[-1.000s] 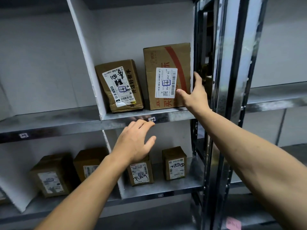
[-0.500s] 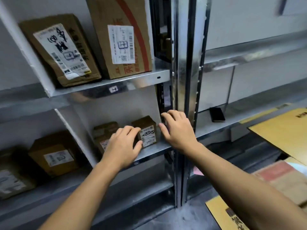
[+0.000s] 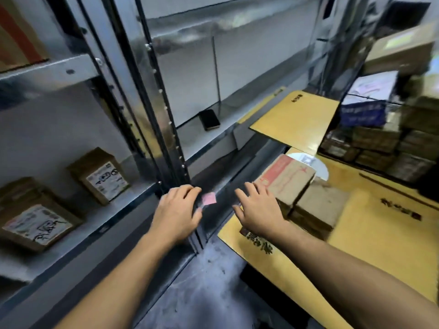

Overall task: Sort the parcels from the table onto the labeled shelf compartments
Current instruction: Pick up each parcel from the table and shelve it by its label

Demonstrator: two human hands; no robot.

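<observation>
Cardboard parcel (image 3: 288,181) on table (image 3: 380,257): stiff, probably light (view blurred) | grip opposite side faces | left hand (image 3: 177,212), right hand (image 3: 257,210): both empty, fingers relaxed

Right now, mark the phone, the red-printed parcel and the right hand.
phone (image 3: 209,119), head view, middle of its dark screen.
red-printed parcel (image 3: 291,178), head view, its top face.
right hand (image 3: 259,211), head view, back of the hand.

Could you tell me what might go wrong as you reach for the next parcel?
The red-printed box sits atop a plain brown box; grabbing it with only the right hand could topple it. The left hand is beside the metal upright and could bang it. The smartphone lying on the shelf might get hit by parcels.
</observation>
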